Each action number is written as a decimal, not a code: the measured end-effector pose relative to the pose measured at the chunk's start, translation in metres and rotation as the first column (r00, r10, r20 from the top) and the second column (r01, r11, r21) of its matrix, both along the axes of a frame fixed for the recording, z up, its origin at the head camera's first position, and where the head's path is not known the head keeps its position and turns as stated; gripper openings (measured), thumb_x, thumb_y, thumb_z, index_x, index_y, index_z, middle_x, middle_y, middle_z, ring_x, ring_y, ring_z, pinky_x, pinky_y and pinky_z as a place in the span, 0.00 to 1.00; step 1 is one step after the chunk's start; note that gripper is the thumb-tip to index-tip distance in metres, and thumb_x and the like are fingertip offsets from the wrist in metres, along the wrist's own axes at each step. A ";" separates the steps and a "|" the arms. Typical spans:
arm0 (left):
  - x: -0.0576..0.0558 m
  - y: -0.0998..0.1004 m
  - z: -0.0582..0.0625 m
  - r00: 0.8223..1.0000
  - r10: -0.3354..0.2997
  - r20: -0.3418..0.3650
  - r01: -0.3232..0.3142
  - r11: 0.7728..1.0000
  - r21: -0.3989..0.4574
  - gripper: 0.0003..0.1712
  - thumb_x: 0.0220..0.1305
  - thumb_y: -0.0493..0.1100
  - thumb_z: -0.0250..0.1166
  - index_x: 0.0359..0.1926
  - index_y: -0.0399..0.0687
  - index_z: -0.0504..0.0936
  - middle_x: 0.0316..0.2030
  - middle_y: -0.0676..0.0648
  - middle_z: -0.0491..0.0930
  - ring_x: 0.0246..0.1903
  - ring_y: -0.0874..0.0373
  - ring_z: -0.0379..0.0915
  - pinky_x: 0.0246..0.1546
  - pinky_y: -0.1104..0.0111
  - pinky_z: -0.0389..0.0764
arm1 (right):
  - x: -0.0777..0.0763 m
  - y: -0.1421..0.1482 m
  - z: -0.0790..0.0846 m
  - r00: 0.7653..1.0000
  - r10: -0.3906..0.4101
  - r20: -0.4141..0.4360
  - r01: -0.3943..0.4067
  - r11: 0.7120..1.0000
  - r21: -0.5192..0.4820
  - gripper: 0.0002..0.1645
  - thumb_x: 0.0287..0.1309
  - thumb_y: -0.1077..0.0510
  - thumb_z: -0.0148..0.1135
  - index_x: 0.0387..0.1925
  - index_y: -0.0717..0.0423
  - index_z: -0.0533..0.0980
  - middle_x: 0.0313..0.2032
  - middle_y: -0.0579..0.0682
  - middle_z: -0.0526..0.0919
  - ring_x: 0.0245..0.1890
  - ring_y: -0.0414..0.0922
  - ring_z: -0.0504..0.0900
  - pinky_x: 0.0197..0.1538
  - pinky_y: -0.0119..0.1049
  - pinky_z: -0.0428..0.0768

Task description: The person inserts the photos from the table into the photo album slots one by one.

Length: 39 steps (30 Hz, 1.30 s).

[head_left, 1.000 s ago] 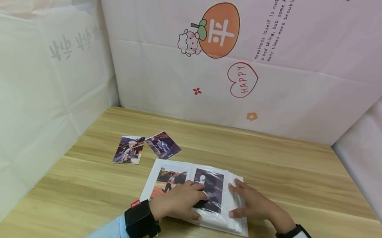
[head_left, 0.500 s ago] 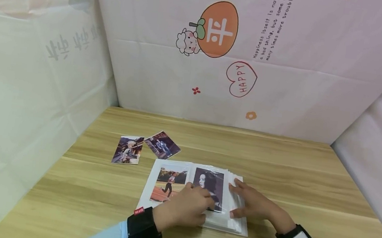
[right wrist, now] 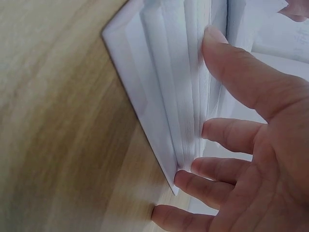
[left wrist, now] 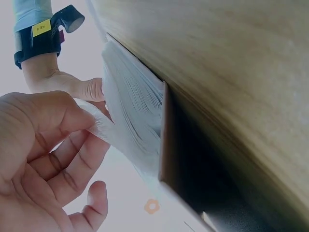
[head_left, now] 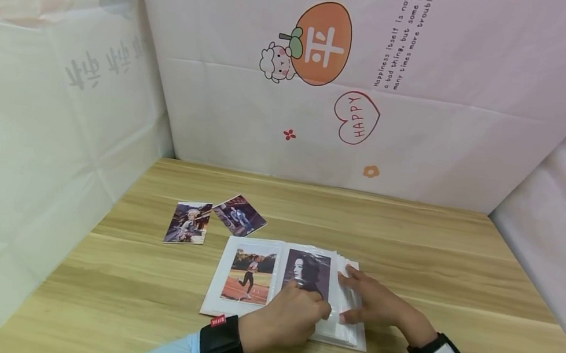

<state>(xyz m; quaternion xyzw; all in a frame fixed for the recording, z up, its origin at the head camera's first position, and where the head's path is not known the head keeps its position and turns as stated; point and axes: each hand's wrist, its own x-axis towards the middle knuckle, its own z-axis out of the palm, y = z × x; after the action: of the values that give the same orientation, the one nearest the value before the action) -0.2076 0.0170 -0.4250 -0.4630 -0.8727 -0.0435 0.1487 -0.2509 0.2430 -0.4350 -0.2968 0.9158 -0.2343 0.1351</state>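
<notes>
A photo album (head_left: 213,302) lies spread on the table, a running photo (head_left: 249,277) on its left page and a dark portrait photo (head_left: 308,269) on the right. Over the lower part of the right page is my left hand (head_left: 288,317), hiding the portrait's bottom. In the left wrist view its thumb and index finger pinch the edge of a clear plastic sleeve page (left wrist: 102,126), lifted from the stack. My right hand (head_left: 379,301) rests on the album's right side. In the right wrist view its spread fingertips touch the layered page edges (right wrist: 169,72).
Two loose photos lie behind the album to the left: one of a seated figure (head_left: 188,223), one turned at an angle (head_left: 240,216). The wooden table (head_left: 442,247) meets a printed cloth wall (head_left: 247,126) at the back. More cloth hangs at both sides.
My left hand has gone from lying across both pages to the right page's lower edge, its fingers drawing in. The running photo is uncovered now. My right hand has stayed in place.
</notes>
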 end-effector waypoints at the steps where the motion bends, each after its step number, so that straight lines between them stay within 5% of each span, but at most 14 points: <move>1: 0.000 0.000 0.000 1.000 0.000 0.004 0.000 1.000 0.005 0.14 0.41 0.36 0.67 0.31 0.58 0.84 0.27 0.58 0.79 0.20 0.67 0.70 0.19 0.73 0.57 | 0.000 0.000 0.000 1.000 -0.001 -0.001 0.001 1.000 0.001 0.50 0.45 0.46 0.71 0.61 0.73 0.62 0.63 0.76 0.51 0.62 0.71 0.50 0.58 0.62 0.57; 8: 0.000 -0.003 0.006 0.995 0.027 0.100 -0.036 0.995 0.094 0.14 0.42 0.35 0.65 0.34 0.54 0.82 0.30 0.57 0.78 0.26 0.67 0.72 0.21 0.75 0.57 | 0.002 -0.002 0.002 1.000 0.002 -0.006 -0.002 1.000 -0.009 0.50 0.46 0.45 0.70 0.60 0.74 0.62 0.63 0.77 0.51 0.61 0.72 0.50 0.57 0.63 0.57; 17: -0.003 -0.005 0.021 0.998 0.009 0.064 -0.029 0.946 0.322 0.11 0.43 0.34 0.65 0.32 0.47 0.81 0.26 0.54 0.79 0.24 0.68 0.68 0.20 0.77 0.56 | 0.004 -0.002 0.003 1.000 -0.012 0.019 0.012 1.000 -0.012 0.51 0.46 0.43 0.69 0.62 0.72 0.61 0.63 0.76 0.50 0.62 0.72 0.49 0.57 0.64 0.56; 26: -0.001 -0.012 0.024 0.997 0.008 0.072 -0.035 0.927 0.372 0.11 0.44 0.33 0.64 0.34 0.46 0.80 0.28 0.52 0.80 0.25 0.66 0.70 0.21 0.77 0.64 | 0.005 -0.003 0.004 0.999 -0.018 0.028 0.018 1.000 -0.015 0.52 0.46 0.42 0.69 0.62 0.72 0.61 0.64 0.76 0.50 0.62 0.72 0.48 0.57 0.63 0.55; 31: 0.003 -0.029 0.030 0.982 0.018 0.187 -0.101 0.888 0.449 0.13 0.47 0.31 0.61 0.38 0.42 0.79 0.31 0.49 0.79 0.24 0.66 0.68 0.24 0.79 0.67 | 0.005 -0.003 0.004 1.000 -0.010 0.028 0.010 1.000 -0.014 0.52 0.47 0.42 0.69 0.63 0.72 0.60 0.64 0.75 0.50 0.63 0.71 0.48 0.58 0.63 0.56; 35: 0.008 -0.045 0.034 0.977 0.037 0.212 -0.144 0.843 0.517 0.17 0.45 0.29 0.60 0.40 0.41 0.78 0.33 0.47 0.77 0.26 0.63 0.65 0.24 0.77 0.67 | 0.005 -0.002 0.002 1.000 -0.013 0.019 0.013 1.000 -0.005 0.52 0.47 0.42 0.68 0.63 0.72 0.60 0.64 0.75 0.50 0.63 0.71 0.48 0.58 0.63 0.55; 39: 0.012 -0.058 0.034 0.973 0.075 0.220 -0.185 0.823 0.537 0.22 0.43 0.27 0.58 0.44 0.41 0.77 0.35 0.46 0.75 0.26 0.61 0.65 0.21 0.76 0.66 | 0.005 -0.001 0.001 1.000 -0.021 0.022 0.021 1.000 0.000 0.52 0.47 0.42 0.69 0.63 0.71 0.60 0.65 0.74 0.50 0.63 0.70 0.48 0.58 0.63 0.54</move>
<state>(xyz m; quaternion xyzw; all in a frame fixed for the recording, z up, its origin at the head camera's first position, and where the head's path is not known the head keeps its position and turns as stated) -0.1959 -0.0412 -0.3912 -0.3330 -0.8624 -0.3276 0.1953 -0.2458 0.2417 -0.4337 -0.2846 0.9174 -0.2389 0.1426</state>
